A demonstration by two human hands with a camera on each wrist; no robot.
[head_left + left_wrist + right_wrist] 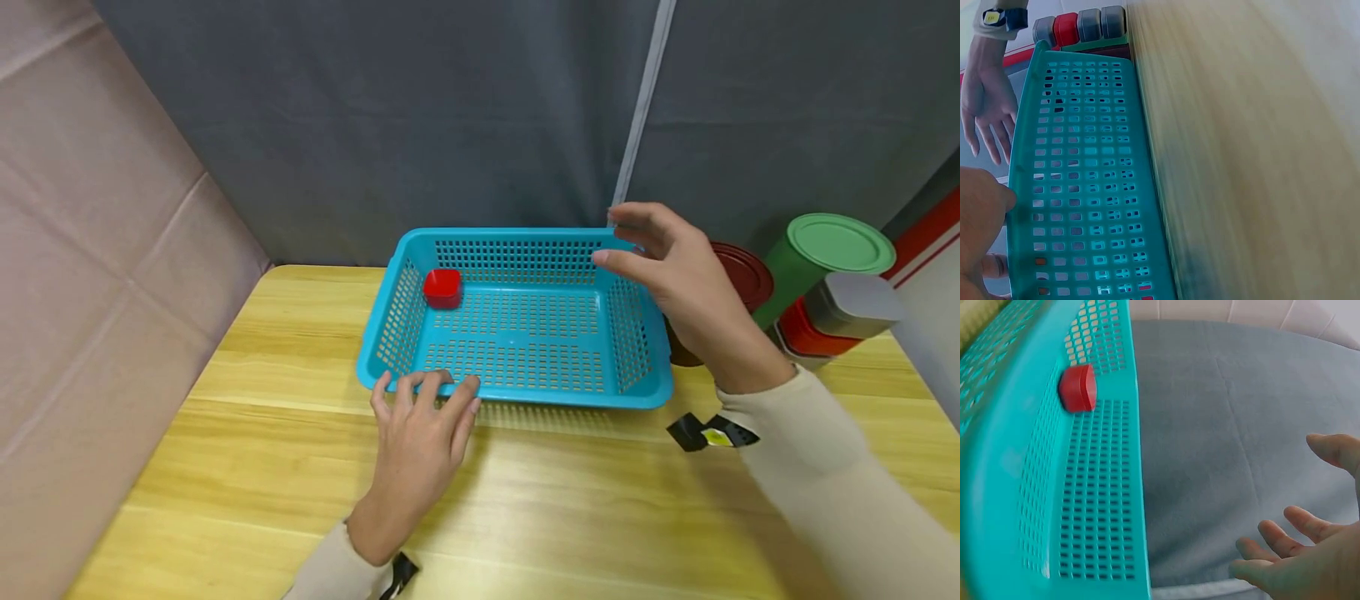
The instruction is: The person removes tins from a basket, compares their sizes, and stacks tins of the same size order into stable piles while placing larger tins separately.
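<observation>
A turquoise plastic basket (517,395) with perforated walls stands on the wooden table. Inside it, at the far left corner, is a small red container (443,288), also visible in the right wrist view. My left hand (420,433) holds the basket's near rim left of its middle, fingers curled over the edge and thumb on the outer side. Skin shows through a few holes in the left wrist view. Above the basket's right end, my right hand (678,279) hangs apart from it with loosely bent, spread fingers and holds nothing.
Right of the basket stand a dark red lidded container (738,275), a green-lidded canister (840,242) and a stack of small grey and red containers (832,312). A grey curtain (375,125) closes off the back; a pinkish cloth (97,250) hangs at left.
</observation>
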